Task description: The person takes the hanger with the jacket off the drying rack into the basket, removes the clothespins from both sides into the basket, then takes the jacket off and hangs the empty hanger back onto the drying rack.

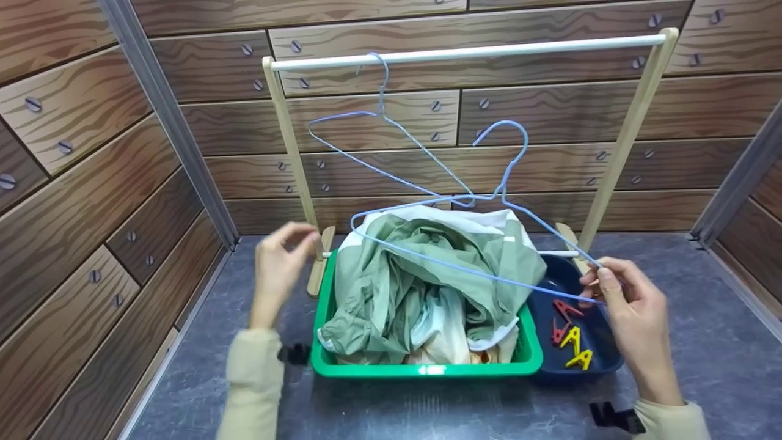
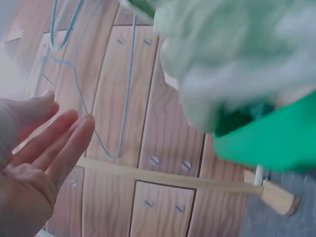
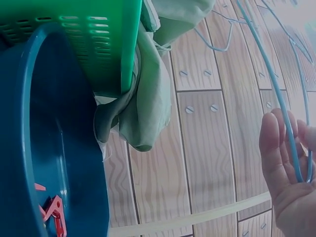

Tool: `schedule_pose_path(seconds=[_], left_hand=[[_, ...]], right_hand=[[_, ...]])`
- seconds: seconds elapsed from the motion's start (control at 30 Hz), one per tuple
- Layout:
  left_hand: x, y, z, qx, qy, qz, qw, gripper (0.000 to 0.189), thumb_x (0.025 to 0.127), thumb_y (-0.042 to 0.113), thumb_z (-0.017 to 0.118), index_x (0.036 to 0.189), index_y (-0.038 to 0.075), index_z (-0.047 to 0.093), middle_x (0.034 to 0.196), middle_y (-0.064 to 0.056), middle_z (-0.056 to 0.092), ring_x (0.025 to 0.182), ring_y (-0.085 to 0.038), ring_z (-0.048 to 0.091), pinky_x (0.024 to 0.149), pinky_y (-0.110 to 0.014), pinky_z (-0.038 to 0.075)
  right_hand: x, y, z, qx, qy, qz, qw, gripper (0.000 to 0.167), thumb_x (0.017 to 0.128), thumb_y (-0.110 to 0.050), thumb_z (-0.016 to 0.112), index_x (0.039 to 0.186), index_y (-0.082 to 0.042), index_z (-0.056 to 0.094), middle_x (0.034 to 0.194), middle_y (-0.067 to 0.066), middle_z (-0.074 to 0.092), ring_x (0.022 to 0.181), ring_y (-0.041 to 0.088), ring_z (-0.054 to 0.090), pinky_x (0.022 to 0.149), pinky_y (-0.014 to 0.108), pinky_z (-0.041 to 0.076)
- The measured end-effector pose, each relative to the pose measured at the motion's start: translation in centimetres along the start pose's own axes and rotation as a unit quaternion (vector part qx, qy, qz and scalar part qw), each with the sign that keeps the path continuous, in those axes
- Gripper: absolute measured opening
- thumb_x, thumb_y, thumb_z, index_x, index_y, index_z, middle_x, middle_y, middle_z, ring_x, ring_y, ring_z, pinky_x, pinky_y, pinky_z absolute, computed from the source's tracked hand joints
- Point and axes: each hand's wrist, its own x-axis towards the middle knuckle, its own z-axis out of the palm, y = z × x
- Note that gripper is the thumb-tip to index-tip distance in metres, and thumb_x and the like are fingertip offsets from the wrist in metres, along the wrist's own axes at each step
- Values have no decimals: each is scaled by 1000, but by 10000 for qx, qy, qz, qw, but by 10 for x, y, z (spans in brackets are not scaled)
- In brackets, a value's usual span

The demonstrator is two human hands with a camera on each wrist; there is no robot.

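Observation:
My right hand (image 1: 638, 305) pinches one end of a blue clothes hanger (image 1: 446, 267), whose hook points up in front of the rack. In the right wrist view the fingers (image 3: 271, 140) lie around that end of the hanger. A second blue hanger (image 1: 427, 151) hangs by its hook from the white rail (image 1: 525, 47). My left hand (image 1: 282, 269) is raised at the left of the basket, fingers loosely bent, holding nothing. Below the held hanger, a green garment with white edging (image 1: 421, 256) lies heaped in the green basket (image 1: 427, 370), over paler cloth.
A dark blue tub (image 1: 602, 360) stands against the basket's right side, with red clothespins (image 1: 559, 332) and yellow clothespins (image 1: 574, 339) in it. Wooden rack posts (image 1: 629, 134) rise behind. Wood-patterned walls (image 1: 85, 201) enclose the grey table (image 1: 183, 391) on three sides.

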Motion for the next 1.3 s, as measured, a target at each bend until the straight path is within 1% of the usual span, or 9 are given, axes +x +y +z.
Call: schedule_pose_path(seconds=[0.17,0.33,0.4,0.57,0.63,0.8,0.97,1.13,1.3], left_hand=[[34,-21,-4,-307,155,-577,9977,12,88,10,75,97,2,75,92,-8,73,78,-12,66,71,-26,51],[50,-42,-2,-1244,159,-1450,9814,20,89,2,71,107,-8,70,103,-21,69,81,-13,68,72,-26,56],[55,-38,-2,-1324,76,-1588,9784,23,90,0,69,111,-10,67,109,-26,66,89,-20,68,74,-27,56],[72,-55,2,-489,-292,-1594,9856,30,93,2,65,121,-6,61,119,-24,63,105,-33,64,85,-34,53],[79,-70,5,-184,-460,-1650,9850,36,95,5,63,130,-1,57,126,-21,60,112,-32,61,91,-38,50],[86,-71,15,-394,-656,-1982,9772,47,99,5,56,144,2,44,137,-22,51,122,-36,54,98,-44,46],[91,-66,28,-710,-316,-2042,9758,45,98,2,57,141,0,47,130,-25,56,116,-38,57,97,-44,46],[98,-65,38,-620,500,-1974,9771,31,96,1,59,126,-2,60,113,-22,63,103,-32,61,90,-40,46],[102,-69,44,-624,1168,-1938,9721,16,93,-2,61,109,-4,65,100,-19,66,92,-24,57,84,-33,43]], right_hand=[[0,-3,1,-254,36,-7,9997,19,99,1,53,109,16,60,88,20,63,74,20,64,68,23,55],[-2,-2,1,-346,43,40,9994,19,99,1,53,109,16,60,88,21,63,73,19,65,66,24,55],[-3,-1,0,-354,51,24,9994,19,99,0,53,109,15,60,88,21,63,73,20,64,66,24,55],[-2,-4,4,-562,-15,-36,9984,20,100,-2,52,110,13,61,90,21,63,75,20,64,66,25,55],[-2,-4,5,-558,-40,-70,9984,20,100,-2,52,110,12,61,90,21,62,75,21,64,66,26,55],[-2,-2,3,-624,-171,-190,9977,19,100,0,51,111,13,60,89,22,62,75,20,64,67,25,55],[-2,0,1,-780,-219,-149,9966,19,100,1,51,111,13,60,90,22,62,74,18,65,67,24,55],[-2,-3,2,-731,-219,-100,9970,19,100,0,51,111,13,60,90,23,62,75,20,65,68,24,55],[-2,-9,4,-591,-159,-142,9980,19,100,-2,52,109,12,61,90,20,63,74,22,64,66,26,55]])
